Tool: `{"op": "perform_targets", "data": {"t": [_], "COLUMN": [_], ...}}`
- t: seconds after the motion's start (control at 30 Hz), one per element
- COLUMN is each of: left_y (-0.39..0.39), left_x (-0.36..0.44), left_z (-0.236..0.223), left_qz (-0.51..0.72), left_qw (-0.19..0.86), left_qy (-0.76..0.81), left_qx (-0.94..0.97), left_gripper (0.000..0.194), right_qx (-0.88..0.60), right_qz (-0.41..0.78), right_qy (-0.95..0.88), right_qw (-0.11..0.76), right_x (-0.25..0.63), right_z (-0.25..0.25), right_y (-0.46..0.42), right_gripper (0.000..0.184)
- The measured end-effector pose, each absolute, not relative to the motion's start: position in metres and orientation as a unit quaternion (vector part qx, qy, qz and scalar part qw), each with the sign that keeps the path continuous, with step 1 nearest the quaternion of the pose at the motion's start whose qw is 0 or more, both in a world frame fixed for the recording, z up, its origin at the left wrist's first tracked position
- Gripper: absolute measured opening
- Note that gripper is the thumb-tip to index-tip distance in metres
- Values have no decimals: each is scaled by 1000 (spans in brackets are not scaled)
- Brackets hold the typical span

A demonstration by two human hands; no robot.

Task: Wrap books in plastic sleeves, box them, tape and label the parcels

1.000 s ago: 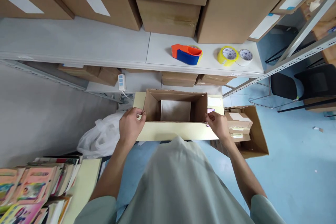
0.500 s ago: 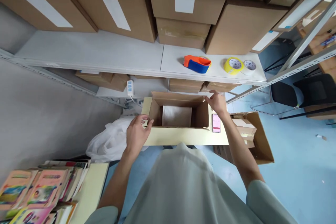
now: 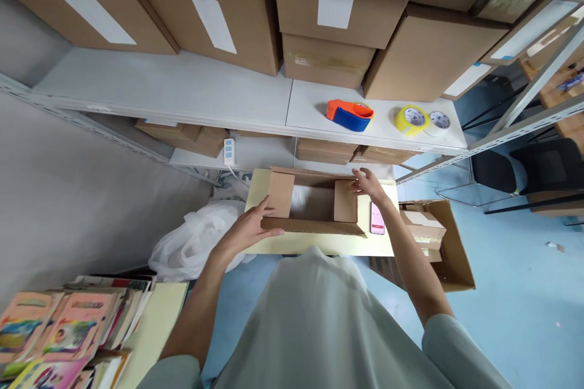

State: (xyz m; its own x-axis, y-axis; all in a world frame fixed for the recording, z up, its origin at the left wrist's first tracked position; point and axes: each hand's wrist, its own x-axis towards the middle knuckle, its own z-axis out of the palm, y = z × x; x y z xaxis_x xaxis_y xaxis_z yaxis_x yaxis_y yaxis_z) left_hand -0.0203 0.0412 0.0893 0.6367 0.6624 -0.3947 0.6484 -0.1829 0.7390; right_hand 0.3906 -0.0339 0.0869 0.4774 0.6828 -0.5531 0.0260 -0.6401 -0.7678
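Note:
A cardboard box (image 3: 310, 228) stands on the pale yellow table (image 3: 301, 244) in front of me. Its two short end flaps, the left flap (image 3: 280, 194) and the right flap (image 3: 345, 200), lie folded inward, and a whitish surface (image 3: 314, 202) shows between them. The long flaps stand outward along front and back. My left hand (image 3: 250, 228) is at the box's left end, fingers apart, touching near the left flap and front corner. At the right end, my right hand (image 3: 367, 185) has its fingers spread against the right flap's outer edge.
A phone (image 3: 377, 219) lies right of the box. On the shelf above are an orange and blue tape dispenser (image 3: 350, 115) and tape rolls (image 3: 411, 120). An open carton (image 3: 451, 255) stands at the right, a white plastic bag (image 3: 196, 240) at the left, and books (image 3: 73, 328) lower left.
Both short end flaps have been folded inward over the box opening. My left hand has moved right and opened, and my right hand has shifted slightly left and down.

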Motion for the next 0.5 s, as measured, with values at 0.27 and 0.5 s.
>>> {"op": "perform_targets", "data": {"t": [0.27, 0.5], "left_y": [74, 73], "left_x": [-16, 2], "left_z": [59, 18], "left_qz": [95, 198], "left_qw": [407, 397], "left_qy": [529, 477], "left_qx": [739, 759], "left_gripper": [102, 59], "right_qx": [-838, -843], "right_qz": [302, 327], "right_qy": [-382, -347], "right_qw": [248, 248], "right_x": [398, 383], "right_z": [52, 41], "right_y": [-66, -94], "right_gripper": [80, 75]}}
